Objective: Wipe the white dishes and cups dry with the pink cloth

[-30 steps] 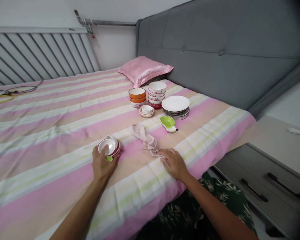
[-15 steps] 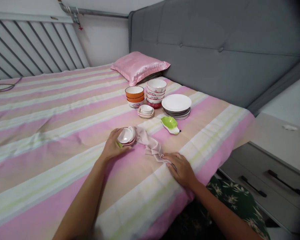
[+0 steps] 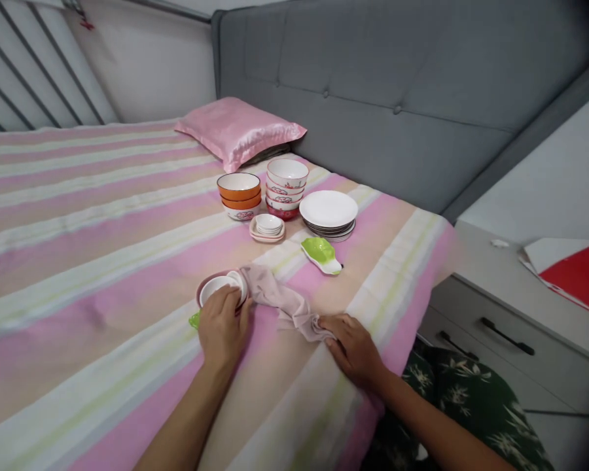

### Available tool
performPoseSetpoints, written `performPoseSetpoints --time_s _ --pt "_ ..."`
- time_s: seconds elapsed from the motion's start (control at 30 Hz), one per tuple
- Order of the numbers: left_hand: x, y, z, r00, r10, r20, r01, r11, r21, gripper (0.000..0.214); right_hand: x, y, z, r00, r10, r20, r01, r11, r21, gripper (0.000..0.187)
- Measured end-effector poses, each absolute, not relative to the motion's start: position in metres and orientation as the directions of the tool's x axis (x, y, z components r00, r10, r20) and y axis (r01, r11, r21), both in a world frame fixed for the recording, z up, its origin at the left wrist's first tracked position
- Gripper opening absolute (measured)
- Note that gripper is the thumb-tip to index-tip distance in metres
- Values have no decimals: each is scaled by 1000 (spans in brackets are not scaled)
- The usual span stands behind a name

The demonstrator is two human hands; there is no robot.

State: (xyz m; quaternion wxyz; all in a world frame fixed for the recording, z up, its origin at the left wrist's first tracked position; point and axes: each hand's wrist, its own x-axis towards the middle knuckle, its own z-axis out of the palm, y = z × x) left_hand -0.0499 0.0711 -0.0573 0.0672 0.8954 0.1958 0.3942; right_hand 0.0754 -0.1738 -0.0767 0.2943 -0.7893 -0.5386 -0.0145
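Observation:
My left hand (image 3: pixel 224 327) is closed at the near side of a small stack of dishes, its fingers over the rim of a small white dish (image 3: pixel 237 281). Another white dish (image 3: pixel 213 286) lies beside it, on a pinkish dish (image 3: pixel 199 286) below. A bit of green leaf-shaped dish (image 3: pixel 194 320) sticks out under the stack; the rest is hidden. From the stack a crumpled pale pink cloth (image 3: pixel 279 297) runs to my right hand (image 3: pixel 352 347), which rests on the bed with its fingers closed on the cloth's end. Beyond it lies a green and white leaf-shaped dish (image 3: pixel 321 255).
Farther back on the striped bed (image 3: pixel 127 261) stand orange bowls (image 3: pixel 239 191), patterned bowls (image 3: pixel 287 180), white plates (image 3: pixel 328 209) and small stacked dishes (image 3: pixel 268 227). A pink pillow (image 3: pixel 240 131) lies by the grey headboard (image 3: pixel 353 78). A drawer cabinet (image 3: pixel 500 314) is at the right.
My left hand has shifted from the stack's left side to its near side, fingers now over the small white dish. My right hand stays on the cloth. The view has turned right.

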Motion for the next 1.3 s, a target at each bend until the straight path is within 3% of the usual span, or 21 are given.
performPoseSetpoints --time_s 0.27,1.13,1.3 --pt "-53 72 -58 477 441 760 161 -894 418 7 78 -172 -78 404 846 348 871 -239 -430 33" --pt "-53 74 -59 404 371 836 51 -922 384 14 80 -167 -74 449 834 321 848 -286 -446 29" --pt "-53 70 -51 398 309 864 -22 -938 346 16 81 -167 -75 437 830 345 863 -280 -421 30"
